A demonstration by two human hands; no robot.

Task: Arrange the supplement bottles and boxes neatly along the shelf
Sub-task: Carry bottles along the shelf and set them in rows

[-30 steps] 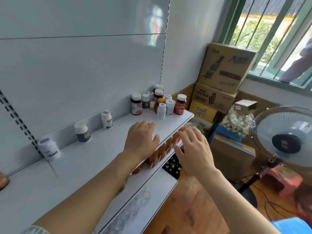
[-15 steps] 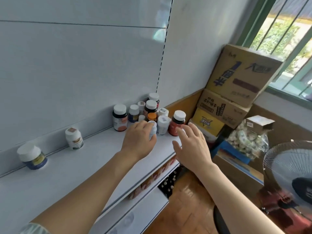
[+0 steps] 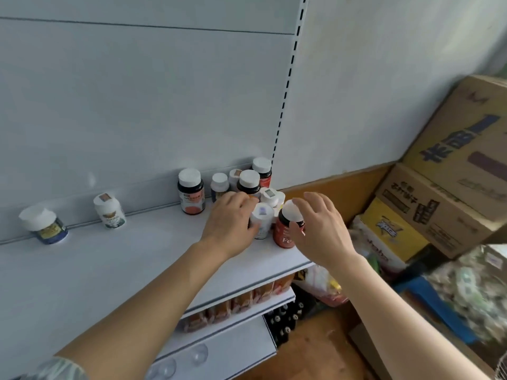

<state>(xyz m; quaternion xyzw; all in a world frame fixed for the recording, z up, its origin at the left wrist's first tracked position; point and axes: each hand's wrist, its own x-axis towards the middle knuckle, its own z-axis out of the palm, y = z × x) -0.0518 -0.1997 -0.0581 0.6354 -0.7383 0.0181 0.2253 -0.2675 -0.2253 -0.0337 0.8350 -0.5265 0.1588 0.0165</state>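
A wall shelf (image 3: 115, 267) holds two lone supplement bottles (image 3: 110, 211) at its left rear – a bottle cluster (image 3: 248, 185) crowds its right end. Lower shelves (image 3: 241, 319) sit beneath; stacked cardboard boxes (image 3: 450, 187) stand to the right.

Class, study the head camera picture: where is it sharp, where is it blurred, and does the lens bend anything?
Head view: the bottles and both hands are fairly sharp; the lower right corner by the cardboard boxes is smeared by motion blur; the wide lens bows the shelf and the slotted upright; soft, even light, faint sheen on the back panel.
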